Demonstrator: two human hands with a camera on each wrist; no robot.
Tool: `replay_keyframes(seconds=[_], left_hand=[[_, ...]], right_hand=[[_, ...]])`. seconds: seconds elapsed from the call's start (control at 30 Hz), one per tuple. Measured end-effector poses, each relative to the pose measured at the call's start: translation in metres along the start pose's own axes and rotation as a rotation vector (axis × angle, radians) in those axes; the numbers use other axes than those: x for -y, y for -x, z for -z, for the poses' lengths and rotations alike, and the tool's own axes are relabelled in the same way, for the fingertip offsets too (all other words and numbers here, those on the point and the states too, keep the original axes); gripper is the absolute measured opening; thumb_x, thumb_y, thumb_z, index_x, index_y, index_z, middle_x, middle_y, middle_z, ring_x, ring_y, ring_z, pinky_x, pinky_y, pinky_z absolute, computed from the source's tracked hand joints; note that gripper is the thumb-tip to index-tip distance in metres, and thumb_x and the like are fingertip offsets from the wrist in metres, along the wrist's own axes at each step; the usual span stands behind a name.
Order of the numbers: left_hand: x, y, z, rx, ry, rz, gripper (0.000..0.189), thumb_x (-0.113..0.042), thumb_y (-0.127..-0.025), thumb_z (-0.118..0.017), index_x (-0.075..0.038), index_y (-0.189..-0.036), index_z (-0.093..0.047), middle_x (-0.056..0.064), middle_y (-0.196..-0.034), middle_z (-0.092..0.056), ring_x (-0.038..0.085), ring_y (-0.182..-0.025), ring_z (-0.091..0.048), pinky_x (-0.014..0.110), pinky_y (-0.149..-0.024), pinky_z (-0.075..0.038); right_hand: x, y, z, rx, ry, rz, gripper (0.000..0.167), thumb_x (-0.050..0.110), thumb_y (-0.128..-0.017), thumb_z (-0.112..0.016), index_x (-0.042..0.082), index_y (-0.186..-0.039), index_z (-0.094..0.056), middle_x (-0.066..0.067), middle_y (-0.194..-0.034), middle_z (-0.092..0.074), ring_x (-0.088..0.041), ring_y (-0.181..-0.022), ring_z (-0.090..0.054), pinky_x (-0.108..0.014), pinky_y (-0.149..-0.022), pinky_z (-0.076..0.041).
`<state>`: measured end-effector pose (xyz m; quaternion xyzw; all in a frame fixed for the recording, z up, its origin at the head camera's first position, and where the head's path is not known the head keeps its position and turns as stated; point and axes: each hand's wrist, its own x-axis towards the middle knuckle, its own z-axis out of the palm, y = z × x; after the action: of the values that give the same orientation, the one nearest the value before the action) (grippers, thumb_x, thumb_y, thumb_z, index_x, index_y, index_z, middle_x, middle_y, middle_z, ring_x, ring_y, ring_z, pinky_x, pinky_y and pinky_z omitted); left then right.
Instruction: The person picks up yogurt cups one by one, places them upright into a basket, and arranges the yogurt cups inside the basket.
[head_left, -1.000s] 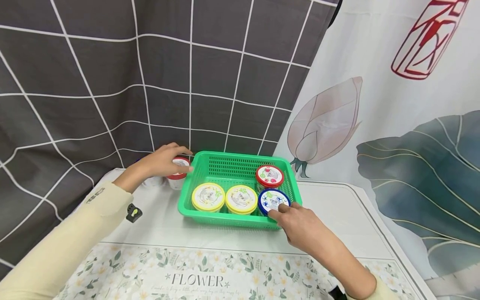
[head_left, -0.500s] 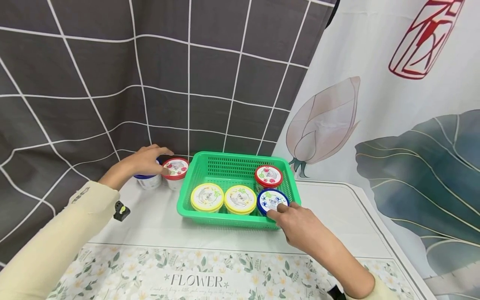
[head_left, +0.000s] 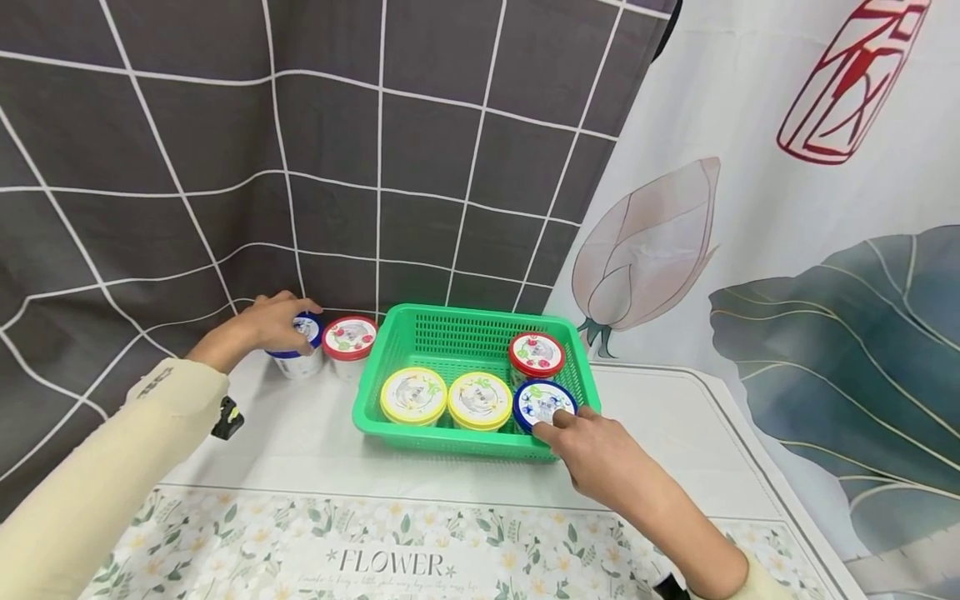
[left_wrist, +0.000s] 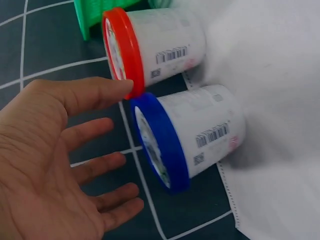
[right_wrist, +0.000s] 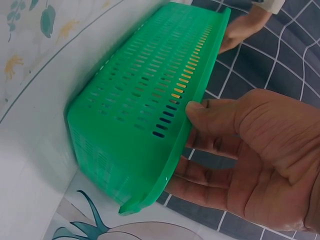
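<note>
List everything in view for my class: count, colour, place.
Basket: 1, green, on the table.
Yellow tubs: 2, yellow lids, in the basket, near side.
Red tubs: 2, red lids, one in the basket, one left of it.
Blue tubs: 2, blue lids, one in the basket, one leftmost.
Table: 1, white, under the basket.
Floral print: 1, yellow and green on white, table's near part.
Grid cloth: 1, dark grey and white, back left.
Printed cloth: 1, mostly white, back right.
Wrist devices: 2, black, at the wrists.
Sleeves: 2, cream, on the arms.
Left hand: 1, bare, at the leftmost tub.
Right hand: 1, bare, at the basket's near right rim.
</note>
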<state>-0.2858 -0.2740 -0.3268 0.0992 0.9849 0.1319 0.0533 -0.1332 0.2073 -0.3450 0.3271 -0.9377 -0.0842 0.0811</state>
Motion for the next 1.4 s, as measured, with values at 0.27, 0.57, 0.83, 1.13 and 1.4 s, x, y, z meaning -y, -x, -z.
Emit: replay_keyframes(seconds=[0.27, 0.57, 0.83, 1.13, 1.4], left_hand=[[0.01, -0.004, -0.007, 0.039, 0.016, 0.033, 0.086, -0.026, -0.088, -0.084, -0.001, -0.162, -0.05, 0.044, -0.16, -0.038, 0.074, -0.142, -0.035, 0.09, -0.113, -0.04], [0.014, -0.007, -0.013, 0.11, 0.035, 0.024, 0.086, -0.024, -0.088, -0.081, -0.001, -0.164, -0.049, 0.047, -0.16, -0.035, 0.079, -0.143, -0.03, 0.09, -0.117, -0.034], [0.017, -0.01, -0.013, 0.114, 0.008, -0.003, 0.083, -0.025, -0.088, -0.08, 0.0, -0.162, -0.051, 0.048, -0.16, -0.037, 0.08, -0.141, -0.036, 0.089, -0.115, -0.04], [0.017, -0.012, -0.013, 0.138, 0.058, 0.012, 0.081, -0.023, -0.09, -0.079, 0.0, -0.161, -0.05, 0.051, -0.165, -0.034, 0.08, -0.148, -0.029, 0.091, -0.118, -0.034], [0.016, -0.01, -0.009, 0.124, 0.079, 0.064, 0.082, -0.025, -0.089, -0.084, -0.004, -0.16, -0.05, 0.05, -0.157, -0.033, 0.077, -0.141, -0.031, 0.088, -0.112, -0.043]], right_hand=[[0.0, 0.001, -0.001, -0.002, 0.0, -0.002, 0.039, -0.008, -0.088, -0.086, 0.017, -0.117, -0.076, -0.007, -0.098, -0.074, -0.022, -0.078, -0.058, -0.037, -0.062, -0.059], [0.0, 0.002, -0.002, -0.023, 0.013, 0.004, 0.041, -0.01, -0.086, -0.085, 0.017, -0.114, -0.075, -0.005, -0.095, -0.071, -0.022, -0.077, -0.056, -0.036, -0.058, -0.055], [0.002, 0.002, -0.001, -0.006, 0.005, -0.016, 0.04, -0.009, -0.086, -0.085, 0.018, -0.114, -0.074, -0.006, -0.096, -0.072, -0.022, -0.077, -0.057, -0.037, -0.057, -0.056], [0.002, 0.003, -0.002, -0.002, -0.002, -0.025, 0.04, -0.009, -0.087, -0.085, 0.018, -0.114, -0.075, -0.006, -0.096, -0.072, -0.022, -0.077, -0.056, -0.037, -0.057, -0.056], [0.001, 0.003, -0.002, -0.032, 0.013, -0.003, 0.038, -0.009, -0.087, -0.085, 0.017, -0.112, -0.074, -0.005, -0.093, -0.071, -0.021, -0.075, -0.056, -0.035, -0.056, -0.054]])
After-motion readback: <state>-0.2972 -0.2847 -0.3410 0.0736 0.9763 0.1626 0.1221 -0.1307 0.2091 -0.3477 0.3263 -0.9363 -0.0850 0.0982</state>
